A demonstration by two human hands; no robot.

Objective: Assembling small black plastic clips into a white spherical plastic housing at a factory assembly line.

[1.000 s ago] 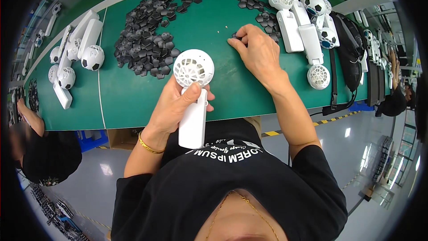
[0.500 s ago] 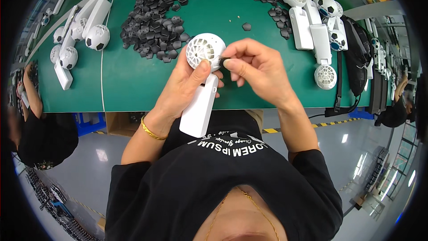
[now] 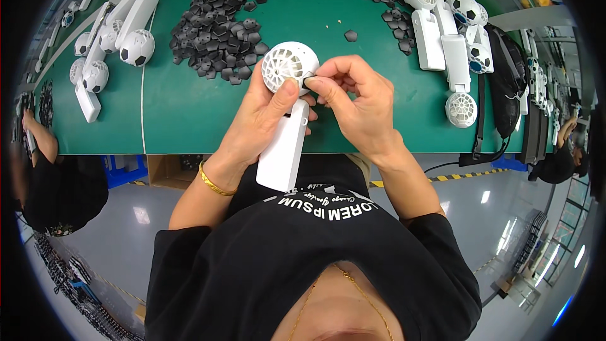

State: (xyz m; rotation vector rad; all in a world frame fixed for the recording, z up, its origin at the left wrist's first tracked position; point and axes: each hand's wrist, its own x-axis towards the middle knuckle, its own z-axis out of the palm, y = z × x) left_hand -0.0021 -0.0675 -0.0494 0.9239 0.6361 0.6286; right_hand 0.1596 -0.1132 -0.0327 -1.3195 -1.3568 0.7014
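My left hand [image 3: 262,110] is wrapped round a white handheld fan [image 3: 282,151], its thumb across the neck below the round grille head. The fan's handle points down toward me, over the table's front edge. My right hand [image 3: 360,101] pinches a small black pentagon piece [image 3: 308,82] between thumb and forefinger, against the right side of the fan head. Fingertips cover most of that piece. Beyond my hands lies a big pile of black pentagon pieces [image 3: 218,38], and one loose pentagon piece [image 3: 350,36] rests apart on the green table [image 3: 297,12].
On the left lie several white fans with black patches [image 3: 137,48]. More white fans [image 3: 454,57] are heaped at the right, beside a black bag [image 3: 505,82] with a hanging strap. Co-workers sit at both sides, one sleeve [image 3: 69,189] showing left.
My right hand has shifted slightly left and inward, bringing the black pentagon piece closer against the fan head. The left hand keeps its grip on the fan, almost unmoved.
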